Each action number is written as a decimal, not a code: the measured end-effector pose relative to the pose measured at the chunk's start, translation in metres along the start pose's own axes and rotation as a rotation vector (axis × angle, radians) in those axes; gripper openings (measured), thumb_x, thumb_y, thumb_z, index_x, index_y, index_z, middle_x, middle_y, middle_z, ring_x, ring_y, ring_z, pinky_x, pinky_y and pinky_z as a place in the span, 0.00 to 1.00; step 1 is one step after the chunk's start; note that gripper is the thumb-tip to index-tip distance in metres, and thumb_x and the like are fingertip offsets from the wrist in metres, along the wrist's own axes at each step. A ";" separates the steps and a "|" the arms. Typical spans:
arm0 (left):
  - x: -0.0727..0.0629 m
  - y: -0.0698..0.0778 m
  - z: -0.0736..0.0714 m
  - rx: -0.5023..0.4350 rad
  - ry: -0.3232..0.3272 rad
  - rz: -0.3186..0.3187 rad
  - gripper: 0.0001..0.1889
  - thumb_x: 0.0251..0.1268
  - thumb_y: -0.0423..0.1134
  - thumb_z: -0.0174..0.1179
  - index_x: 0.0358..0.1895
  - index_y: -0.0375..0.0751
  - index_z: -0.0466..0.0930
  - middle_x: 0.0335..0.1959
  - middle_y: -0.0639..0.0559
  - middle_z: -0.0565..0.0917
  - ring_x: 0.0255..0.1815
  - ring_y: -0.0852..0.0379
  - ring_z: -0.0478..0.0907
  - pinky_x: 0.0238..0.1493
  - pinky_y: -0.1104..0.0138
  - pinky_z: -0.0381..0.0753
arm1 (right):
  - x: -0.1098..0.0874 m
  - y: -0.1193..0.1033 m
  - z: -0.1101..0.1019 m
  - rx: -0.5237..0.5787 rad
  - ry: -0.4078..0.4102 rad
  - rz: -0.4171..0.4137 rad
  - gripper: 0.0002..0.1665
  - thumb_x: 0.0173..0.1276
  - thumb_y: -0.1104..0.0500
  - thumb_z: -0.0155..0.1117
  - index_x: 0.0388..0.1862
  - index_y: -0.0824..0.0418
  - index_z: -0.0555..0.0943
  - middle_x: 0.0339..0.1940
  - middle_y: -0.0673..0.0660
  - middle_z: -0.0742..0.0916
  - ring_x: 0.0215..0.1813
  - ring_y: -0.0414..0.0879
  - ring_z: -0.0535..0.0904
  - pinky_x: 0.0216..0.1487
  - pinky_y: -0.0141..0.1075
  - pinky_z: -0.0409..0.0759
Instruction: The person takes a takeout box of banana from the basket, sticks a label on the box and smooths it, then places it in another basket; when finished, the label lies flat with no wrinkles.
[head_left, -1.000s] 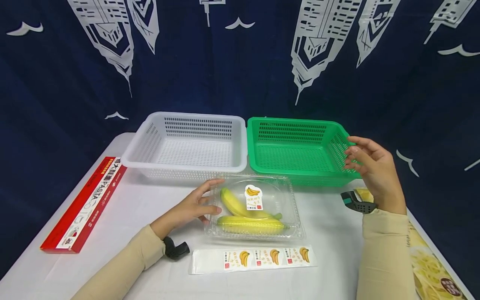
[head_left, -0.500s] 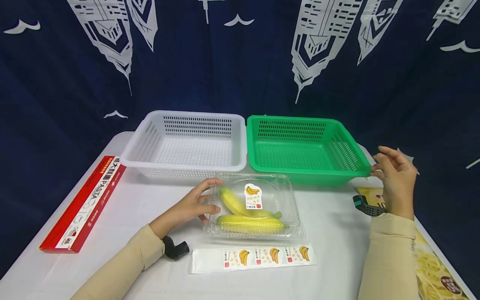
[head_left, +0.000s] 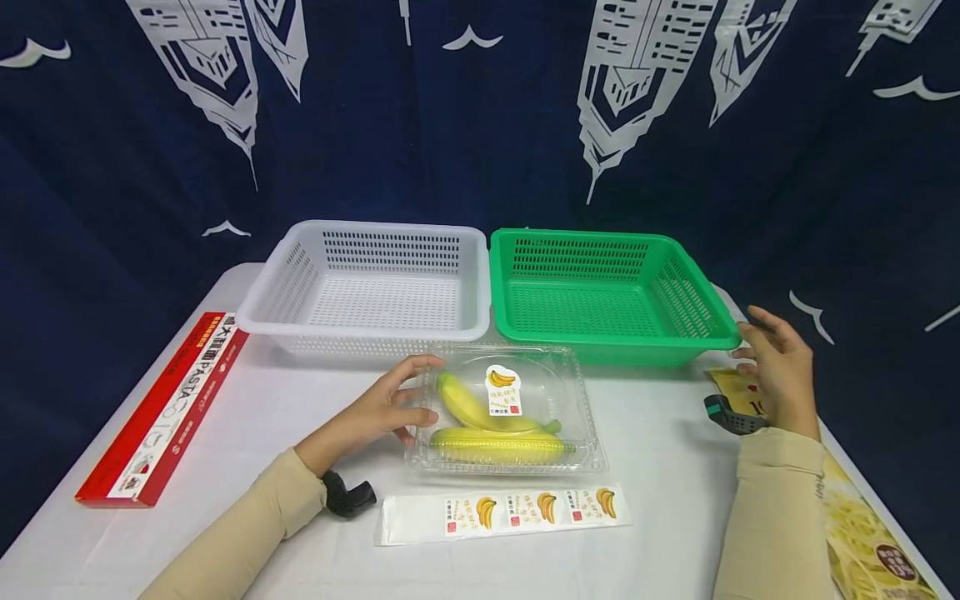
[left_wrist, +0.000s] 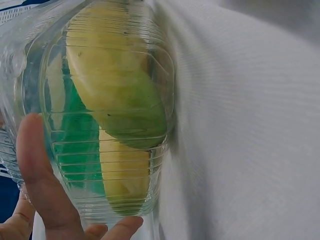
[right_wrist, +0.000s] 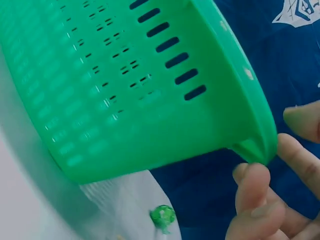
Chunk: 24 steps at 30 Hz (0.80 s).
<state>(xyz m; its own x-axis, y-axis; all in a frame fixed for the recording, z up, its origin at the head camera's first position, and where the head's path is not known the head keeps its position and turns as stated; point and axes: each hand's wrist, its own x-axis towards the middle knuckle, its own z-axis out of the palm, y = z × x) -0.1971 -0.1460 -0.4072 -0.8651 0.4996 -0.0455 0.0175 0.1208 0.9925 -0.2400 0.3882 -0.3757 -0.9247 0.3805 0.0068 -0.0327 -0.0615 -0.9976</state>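
Note:
A clear lidded plastic container (head_left: 562, 408) lies in front of the baskets, holding two yellow bananas (head_left: 498, 446) with green ends. A white banana label (head_left: 503, 390) is on its lid. My left hand (head_left: 382, 417) rests against the container's left side, fingers spread and loosely bent; the left wrist view shows the thumb (left_wrist: 37, 165) against the ribbed wall. My right hand (head_left: 783, 367) is at the front right corner of the green basket (head_left: 615, 343). In the right wrist view its loosely bent fingertips (right_wrist: 252, 180) meet the rim at that corner.
A white basket (head_left: 367, 329) stands left of the green one. A strip of banana labels (head_left: 502, 515) lies in front of the container. The red pasta box (head_left: 161, 408) lies at left, a yellow noodle package (head_left: 870, 533) at right. A small green wrapped piece (right_wrist: 162, 217) lies beyond the basket.
My right hand has moved from over the green basket's right wall outward to the right and nearer, to its front corner. The left hand and container have stayed put.

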 end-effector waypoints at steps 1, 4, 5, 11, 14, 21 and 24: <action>0.000 0.001 0.000 0.001 -0.001 0.002 0.41 0.66 0.33 0.67 0.82 0.40 0.60 0.88 0.29 0.41 0.83 0.19 0.51 0.27 0.65 0.85 | 0.001 0.001 0.000 0.032 -0.028 0.008 0.14 0.82 0.58 0.65 0.56 0.38 0.84 0.42 0.39 0.86 0.32 0.37 0.83 0.26 0.26 0.80; -0.001 0.001 0.000 0.002 -0.002 -0.004 0.41 0.67 0.34 0.67 0.82 0.40 0.60 0.88 0.29 0.40 0.83 0.19 0.51 0.28 0.65 0.85 | 0.004 0.005 0.000 0.143 -0.101 0.041 0.15 0.81 0.61 0.66 0.55 0.39 0.88 0.40 0.42 0.87 0.32 0.39 0.83 0.27 0.27 0.80; -0.001 0.001 0.000 0.003 -0.001 -0.008 0.41 0.67 0.34 0.67 0.82 0.40 0.60 0.88 0.30 0.40 0.83 0.19 0.51 0.28 0.65 0.85 | 0.005 0.006 0.000 0.167 -0.119 0.051 0.15 0.81 0.62 0.67 0.54 0.40 0.89 0.39 0.43 0.88 0.32 0.40 0.83 0.27 0.28 0.81; 0.000 0.002 0.000 0.004 0.012 -0.035 0.40 0.65 0.34 0.69 0.79 0.41 0.63 0.88 0.32 0.42 0.84 0.21 0.50 0.29 0.65 0.86 | 0.008 0.011 0.002 0.212 -0.145 0.087 0.16 0.80 0.66 0.67 0.52 0.43 0.91 0.37 0.45 0.89 0.32 0.40 0.83 0.27 0.28 0.82; -0.001 0.004 0.001 0.003 0.010 -0.034 0.39 0.65 0.34 0.69 0.78 0.40 0.63 0.88 0.33 0.44 0.84 0.20 0.49 0.29 0.64 0.87 | 0.008 0.012 0.003 0.222 -0.140 0.094 0.16 0.79 0.65 0.67 0.52 0.43 0.90 0.38 0.44 0.88 0.32 0.39 0.84 0.27 0.27 0.82; -0.005 0.013 0.003 0.020 -0.003 -0.026 0.38 0.63 0.32 0.68 0.76 0.37 0.63 0.85 0.34 0.52 0.83 0.18 0.51 0.27 0.63 0.87 | 0.008 0.012 0.001 0.225 -0.144 0.117 0.15 0.79 0.64 0.68 0.51 0.42 0.91 0.38 0.44 0.87 0.34 0.39 0.84 0.29 0.27 0.83; -0.009 0.021 0.003 0.025 -0.013 -0.025 0.37 0.63 0.32 0.68 0.75 0.37 0.64 0.85 0.34 0.55 0.81 0.20 0.58 0.26 0.63 0.87 | 0.008 0.012 0.001 0.242 -0.149 0.132 0.15 0.79 0.64 0.68 0.51 0.43 0.91 0.39 0.44 0.86 0.35 0.40 0.83 0.30 0.27 0.84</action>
<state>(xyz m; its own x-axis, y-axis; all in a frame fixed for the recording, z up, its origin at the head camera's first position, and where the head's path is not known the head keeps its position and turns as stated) -0.1876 -0.1452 -0.3864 -0.8586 0.5076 -0.0722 0.0084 0.1547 0.9879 -0.2481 0.3896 -0.3870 -0.9719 0.2160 -0.0934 0.0185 -0.3257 -0.9453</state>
